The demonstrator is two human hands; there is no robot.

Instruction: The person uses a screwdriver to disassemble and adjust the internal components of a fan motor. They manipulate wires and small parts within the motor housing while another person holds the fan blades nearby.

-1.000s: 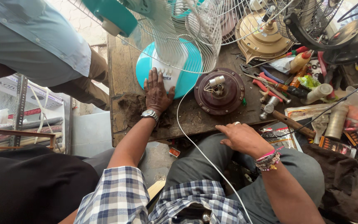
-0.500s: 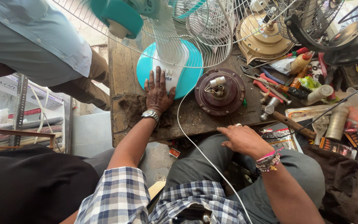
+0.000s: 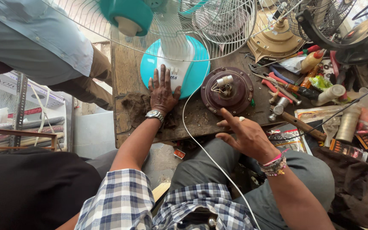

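My left hand lies flat, fingers spread, on the turquoise round base of a table fan whose wire guard and turquoise motor housing lean toward me. A wristwatch sits on that wrist. My right hand hovers open near the front edge of the wooden bench, fingers apart, index finger pointing toward a round dark brown fan motor with a white capacitor on top. A white cable runs from the fan base down between my knees.
Another person in a light blue shirt stands at the left of the wooden bench. On the right lie screwdrivers, a hammer, bottles, tape rolls and boxes. More fan guards and a brass-coloured motor housing stand at the back.
My right hand has lifted off my knee and moved toward the brown motor with fingers spread. The fan head has tilted closer to me. My left hand stays on the base.
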